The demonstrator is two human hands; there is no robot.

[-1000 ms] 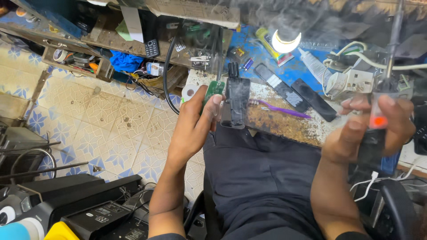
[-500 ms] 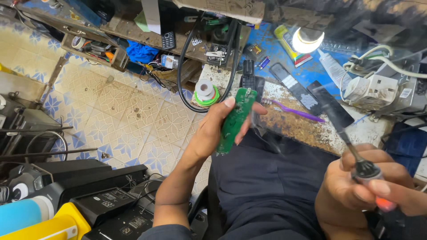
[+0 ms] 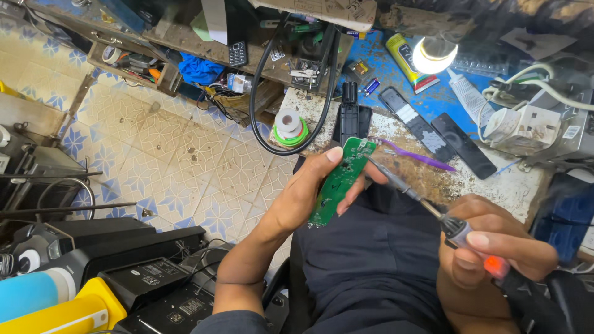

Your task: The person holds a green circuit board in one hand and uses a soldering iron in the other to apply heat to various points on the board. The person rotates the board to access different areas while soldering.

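Centrally, a green circuit board is gripped upright by the left hand, its long axis slanting toward upper right. A soldering iron, clenched in the right hand at lower right, is angled up-left, its tip touching the board's upper end.

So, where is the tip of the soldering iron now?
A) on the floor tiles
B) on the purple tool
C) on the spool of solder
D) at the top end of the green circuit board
D: the right hand aims the soldering iron so that its tip meets the top end of the green circuit board, held in the left hand.
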